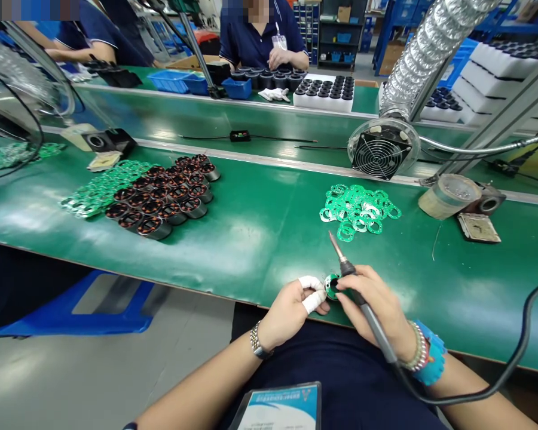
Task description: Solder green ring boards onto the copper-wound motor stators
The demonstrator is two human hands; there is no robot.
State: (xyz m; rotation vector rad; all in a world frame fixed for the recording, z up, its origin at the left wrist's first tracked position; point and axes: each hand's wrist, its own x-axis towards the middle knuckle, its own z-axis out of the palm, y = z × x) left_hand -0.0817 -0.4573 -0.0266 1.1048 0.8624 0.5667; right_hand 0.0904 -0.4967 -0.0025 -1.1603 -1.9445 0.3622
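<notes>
My left hand [289,312], with white tape on its fingers, pinches a green ring-shaped circuit board [328,288] near the front edge of the bench. Dark material shows in the ring's middle; whether a part sits under it is hidden. In my right hand [381,307] lies a soldering iron [347,266], its bare tip pointing up and away from the board. The thumb and fingertips of this hand also reach the board's right side. Beyond the iron's tip spreads a loose pile of green ring boards [358,206].
Rows of copper-wound motor cores [161,194] stand at left, beside stacked green rings [112,182]. A fume fan [379,155] hangs behind the pile. At right are a tub [448,196] and a sponge tray [479,228]. The iron's cable [488,388] loops right. A co-worker [264,36] sits opposite.
</notes>
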